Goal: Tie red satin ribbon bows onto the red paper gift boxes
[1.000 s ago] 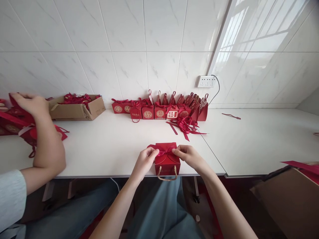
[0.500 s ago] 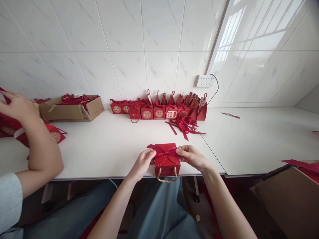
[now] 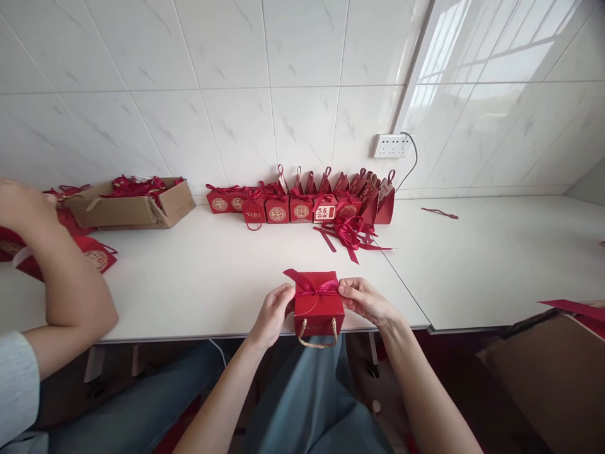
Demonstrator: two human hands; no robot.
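A small red gift box (image 3: 319, 321) with a twisted cord handle (image 3: 319, 344) sits at the table's front edge, before me. Across its top runs a dark red satin ribbon (image 3: 316, 291), knotted in the middle, with one loose tail pointing up and left. My right hand (image 3: 366, 300) pinches the ribbon at the box's right edge. At the left edge, my left hand (image 3: 273, 313) is closed with thumb and fingers against the box; whether ribbon is between them too is hidden.
Red gift boxes (image 3: 278, 210) line the wall, a ribbon pile (image 3: 350, 234) before them. Left stands a cardboard box (image 3: 127, 213) of ribbons, near another person's arm (image 3: 78, 277). A power strip (image 3: 392, 146) is on the wall; another carton (image 3: 543, 372) is at right.
The ribbon's left tail has lifted and stands more clear of my left hand. My right hand has drawn the ribbon slightly outward. The other person's arm has shifted left.
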